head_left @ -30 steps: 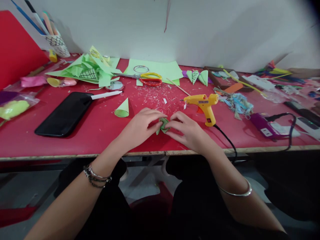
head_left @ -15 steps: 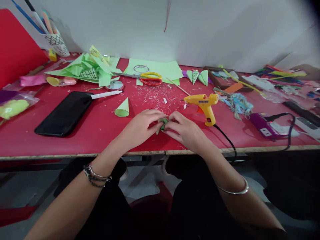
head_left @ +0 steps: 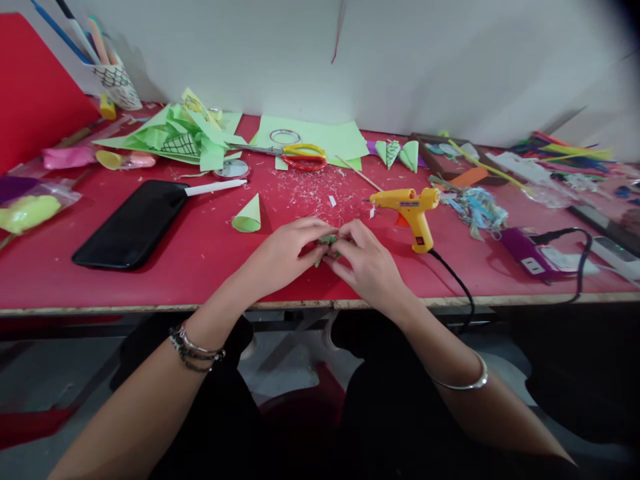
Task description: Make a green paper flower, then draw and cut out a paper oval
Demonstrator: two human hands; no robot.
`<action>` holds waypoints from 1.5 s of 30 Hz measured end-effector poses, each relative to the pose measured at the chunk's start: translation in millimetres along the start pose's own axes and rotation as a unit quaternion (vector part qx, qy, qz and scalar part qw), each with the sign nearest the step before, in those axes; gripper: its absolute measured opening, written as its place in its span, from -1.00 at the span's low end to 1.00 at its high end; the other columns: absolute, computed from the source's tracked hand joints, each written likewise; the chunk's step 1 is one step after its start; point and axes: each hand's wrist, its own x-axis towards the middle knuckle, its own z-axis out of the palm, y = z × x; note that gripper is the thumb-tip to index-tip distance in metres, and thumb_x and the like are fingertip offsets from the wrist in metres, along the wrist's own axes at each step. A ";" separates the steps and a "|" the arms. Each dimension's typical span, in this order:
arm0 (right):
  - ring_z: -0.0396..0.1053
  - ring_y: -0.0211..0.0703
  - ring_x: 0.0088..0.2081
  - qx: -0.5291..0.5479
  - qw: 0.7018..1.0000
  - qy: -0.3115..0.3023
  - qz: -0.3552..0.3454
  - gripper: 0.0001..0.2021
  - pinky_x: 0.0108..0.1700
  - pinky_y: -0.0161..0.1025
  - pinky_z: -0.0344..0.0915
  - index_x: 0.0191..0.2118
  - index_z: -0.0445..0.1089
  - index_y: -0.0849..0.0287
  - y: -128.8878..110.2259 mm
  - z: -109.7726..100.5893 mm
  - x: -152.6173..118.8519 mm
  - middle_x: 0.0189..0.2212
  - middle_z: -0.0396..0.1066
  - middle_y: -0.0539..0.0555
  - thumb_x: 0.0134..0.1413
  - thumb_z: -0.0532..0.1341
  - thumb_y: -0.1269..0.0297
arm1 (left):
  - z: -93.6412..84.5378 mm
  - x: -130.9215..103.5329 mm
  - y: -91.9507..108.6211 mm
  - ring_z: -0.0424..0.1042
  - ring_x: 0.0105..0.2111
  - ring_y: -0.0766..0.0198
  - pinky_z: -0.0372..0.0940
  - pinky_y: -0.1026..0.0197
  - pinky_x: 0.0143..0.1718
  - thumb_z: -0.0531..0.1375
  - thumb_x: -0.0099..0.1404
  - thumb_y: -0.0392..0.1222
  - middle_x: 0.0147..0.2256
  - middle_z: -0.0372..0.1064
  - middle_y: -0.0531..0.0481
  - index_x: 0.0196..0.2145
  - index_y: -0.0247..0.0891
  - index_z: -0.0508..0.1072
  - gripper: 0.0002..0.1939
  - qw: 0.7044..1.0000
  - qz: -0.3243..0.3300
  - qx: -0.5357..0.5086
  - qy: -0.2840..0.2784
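The left hand and right hand meet near the front edge of the red table. The fingers of both hands grasp a small green paper piece, largely covered by them. A green paper cone lies to the left; a yellow glue gun lies to the right. The glue gun carries a small label on its body; the lettering is too small to read. No brand is legible on the black phone.

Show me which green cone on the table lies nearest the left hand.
The lone cone between the phone and the left hand; the other cones lie together farther back.
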 end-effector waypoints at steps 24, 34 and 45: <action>0.23 -0.11 -0.13 0.039 0.995 -0.066 -0.067 -0.88 -0.21 -0.20 0.29 -0.29 0.33 0.20 15.8 -16.9 -1.6 -0.15 0.15 0.18 0.15 0.06 0.36 | -1.0 0.7 -0.4 0.36 -0.10 0.26 0.28 0.17 -0.06 0.07 0.25 -0.34 -0.08 0.36 -0.11 -0.04 -0.30 0.36 -0.69 1.000 -0.011 -0.006 -0.016; 0.25 -0.09 -0.16 0.017 0.997 -0.067 -0.041 -0.85 -0.26 -0.17 0.30 -0.34 0.31 0.21 10.6 -17.4 -0.4 -0.15 0.20 0.21 0.16 0.03 0.35 | -0.4 0.7 -0.4 0.35 -0.12 0.29 0.27 0.18 -0.07 0.07 0.25 -0.37 -0.11 0.35 -0.08 -0.04 -0.27 0.36 -0.68 1.000 0.001 -0.018 -0.017; 0.23 -0.02 -0.15 -0.044 0.999 -0.023 0.000 -0.92 -0.26 -0.14 0.29 -0.39 0.30 0.21 -0.1 -10.1 0.5 -0.17 0.20 0.23 0.02 0.08 0.44 | 1.7 0.5 -0.2 0.35 -0.09 0.26 0.28 0.17 -0.07 0.07 0.24 -0.36 -0.08 0.34 -0.11 -0.04 -0.31 0.35 -0.69 1.000 -0.005 -0.002 -0.012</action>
